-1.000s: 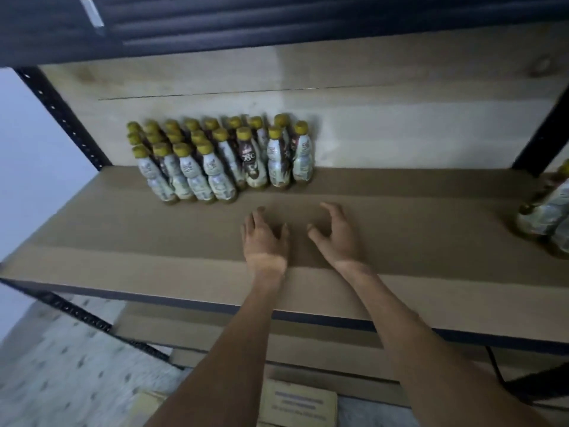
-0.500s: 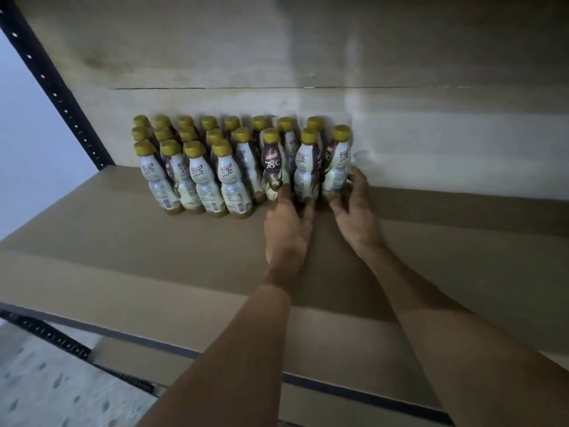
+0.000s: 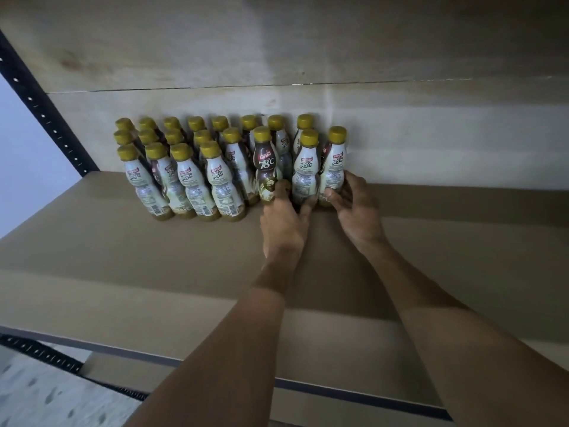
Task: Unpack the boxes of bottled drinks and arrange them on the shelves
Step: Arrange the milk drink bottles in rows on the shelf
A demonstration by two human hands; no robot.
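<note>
Several gold-capped coffee bottles (image 3: 215, 167) stand in tight rows at the back left of the cardboard-lined shelf (image 3: 123, 257). My left hand (image 3: 284, 220) reaches to the right end of the group. Its curled fingers lie between a brown-labelled bottle (image 3: 266, 163) and a white-labelled bottle (image 3: 304, 177), with the thumb at that white bottle's base. My right hand (image 3: 354, 208) grips the rightmost white bottle (image 3: 334, 167), thumb on the front and fingers round its right side. All bottles stand upright.
A black perforated rack post (image 3: 46, 118) runs up the left side. A wooden back panel (image 3: 400, 134) closes the shelf behind the bottles. Bare shelf stretches right of the group. A speckled floor (image 3: 30, 396) shows at the bottom left.
Both hands went from lying flat on the mid shelf to the bottles at the right end of the group. The view has moved closer and left.
</note>
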